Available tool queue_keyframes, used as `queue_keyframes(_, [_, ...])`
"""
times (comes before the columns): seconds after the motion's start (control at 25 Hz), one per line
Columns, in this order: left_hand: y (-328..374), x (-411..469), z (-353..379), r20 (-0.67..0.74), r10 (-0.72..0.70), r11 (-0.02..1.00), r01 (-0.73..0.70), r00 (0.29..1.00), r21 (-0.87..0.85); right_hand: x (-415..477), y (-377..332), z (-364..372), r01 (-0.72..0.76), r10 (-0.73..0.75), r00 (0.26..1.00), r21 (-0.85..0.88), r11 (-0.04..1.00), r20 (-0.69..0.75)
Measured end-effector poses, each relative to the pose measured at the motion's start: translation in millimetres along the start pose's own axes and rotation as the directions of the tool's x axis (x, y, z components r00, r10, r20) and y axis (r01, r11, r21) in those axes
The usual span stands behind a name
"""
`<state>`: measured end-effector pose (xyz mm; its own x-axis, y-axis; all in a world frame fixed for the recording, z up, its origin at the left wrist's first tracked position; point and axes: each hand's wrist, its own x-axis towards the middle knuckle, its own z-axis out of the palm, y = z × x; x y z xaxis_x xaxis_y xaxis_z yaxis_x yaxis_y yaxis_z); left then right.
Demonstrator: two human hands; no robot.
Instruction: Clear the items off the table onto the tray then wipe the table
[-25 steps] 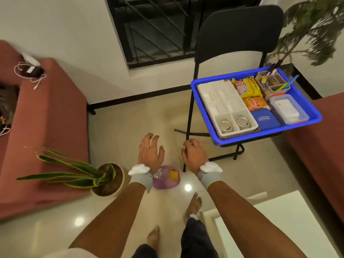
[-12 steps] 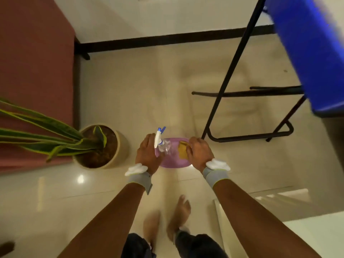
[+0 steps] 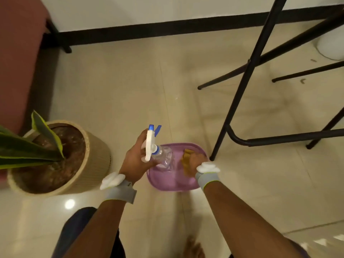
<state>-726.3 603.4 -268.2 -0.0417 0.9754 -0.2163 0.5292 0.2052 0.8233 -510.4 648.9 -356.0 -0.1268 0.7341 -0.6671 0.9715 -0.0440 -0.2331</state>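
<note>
Bent down over the purple basin (image 3: 173,181) on the floor: left hand (image 3: 136,161) is wrapped round the spray bottle (image 3: 158,155), lifted clear, while the right hand (image 3: 196,161) closes on the yellow cloth (image 3: 187,155) inside. Wiping kit, I'd guess; the table's out of sight.

Glossy cream floor tiles (image 3: 115,86) mirror a lamp. On them sits a smooth lilac plastic basin (image 3: 173,183); over its left rim, a clear, crinkled plastic spray bottle (image 3: 163,157); left of it, a ribbed matt plant pot (image 3: 93,161).
</note>
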Motion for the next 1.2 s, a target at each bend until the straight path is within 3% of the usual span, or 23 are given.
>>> queue_keyframes(0.16, [-18,19,31,-0.134,0.149,0.985,-0.160,0.980,-0.072,25,-19,23,-0.236,0.216,0.960,-0.104,0.966,-0.177])
queue_keyframes(0.32, [-30,34,46,-0.193,0.249,0.944,-0.283,0.949,-0.171,32,-16,34,-0.220,0.148,0.945,-0.233,0.947,-0.293])
queue_keyframes(0.52, [-18,42,55,-0.133,0.346,0.928,-0.359,0.929,-0.094,31,9,35,-0.171,0.163,0.985,-0.234,0.957,-0.054])
queue_keyframes(0.64, [-10,34,51,-0.148,0.370,0.921,-0.383,0.917,-0.068,11,2,15,-0.150,0.148,0.989,-0.071,0.986,-0.020])
queue_keyframes(0.76, [-7,35,53,-0.203,0.378,0.922,-0.388,0.903,-0.011,-6,-11,-16,-0.154,0.170,0.985,0.268,0.951,-0.037])
queue_keyframes(0.84, [-3,36,61,-0.263,0.367,0.923,-0.383,0.892,-0.013,-8,-7,-33,-0.166,0.218,0.975,0.506,0.846,-0.045])
queue_keyframes(0.96, [13,34,66,-0.368,0.393,0.914,-0.402,0.843,0.056,-16,1,-49,-0.118,0.225,0.974,0.823,0.556,-0.012])
queue_keyframes(1.08, [43,33,56,-0.396,0.437,0.855,-0.509,0.808,-0.096,-37,8,-76,-0.065,0.172,0.985,0.951,0.303,0.013])
queue_keyframes(1.2, [70,33,35,-0.323,0.481,0.768,-0.569,0.815,-0.293,-53,17,-105,0.015,0.106,0.994,0.997,0.075,-0.023])
